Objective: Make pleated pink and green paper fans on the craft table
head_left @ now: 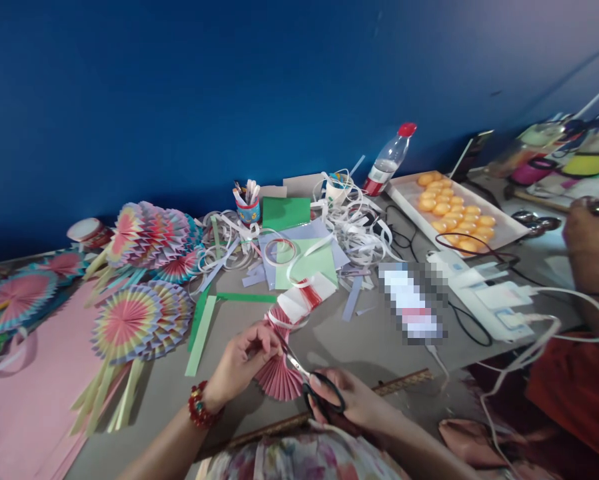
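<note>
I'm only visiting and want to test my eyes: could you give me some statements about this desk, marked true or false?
1. The right hand holds a pen. False: it holds scissors.
2. A red bracelet circles the left wrist. True.
3. The wall is yellow. False: it is blue.
4. The pink paper near the hands is pleated. True.
5. The bottle has a red cap. True.
6. The tray is left of the scissors. False: it is to their right.
</note>
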Tool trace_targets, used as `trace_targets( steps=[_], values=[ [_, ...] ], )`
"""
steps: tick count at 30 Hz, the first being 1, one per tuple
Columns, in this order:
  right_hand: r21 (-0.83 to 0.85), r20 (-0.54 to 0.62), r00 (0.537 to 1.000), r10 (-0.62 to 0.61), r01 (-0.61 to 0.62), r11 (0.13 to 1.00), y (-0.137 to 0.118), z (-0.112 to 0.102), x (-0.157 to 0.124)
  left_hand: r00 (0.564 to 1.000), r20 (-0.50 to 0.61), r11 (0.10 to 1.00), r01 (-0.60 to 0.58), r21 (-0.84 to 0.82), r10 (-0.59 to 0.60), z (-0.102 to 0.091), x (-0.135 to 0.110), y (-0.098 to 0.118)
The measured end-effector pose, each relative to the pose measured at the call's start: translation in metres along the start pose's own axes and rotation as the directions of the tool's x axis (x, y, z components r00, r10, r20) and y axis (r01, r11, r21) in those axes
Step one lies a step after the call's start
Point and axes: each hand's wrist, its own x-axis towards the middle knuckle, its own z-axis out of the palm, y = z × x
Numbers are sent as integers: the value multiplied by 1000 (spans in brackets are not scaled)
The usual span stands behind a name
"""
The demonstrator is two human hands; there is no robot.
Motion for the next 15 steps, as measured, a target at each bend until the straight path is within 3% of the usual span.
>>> trace_targets(
  steps=[7, 15],
  values=[
    [-181, 30, 993, -118, 121, 976, 8, -4, 7, 1000, 22, 1000, -2, -29, 2, 1, 0, 1],
    [-248, 22, 982, -188, 187, 951, 4, -1, 7, 1000, 21, 1000, -2, 22, 1, 0, -1, 1]
  ],
)
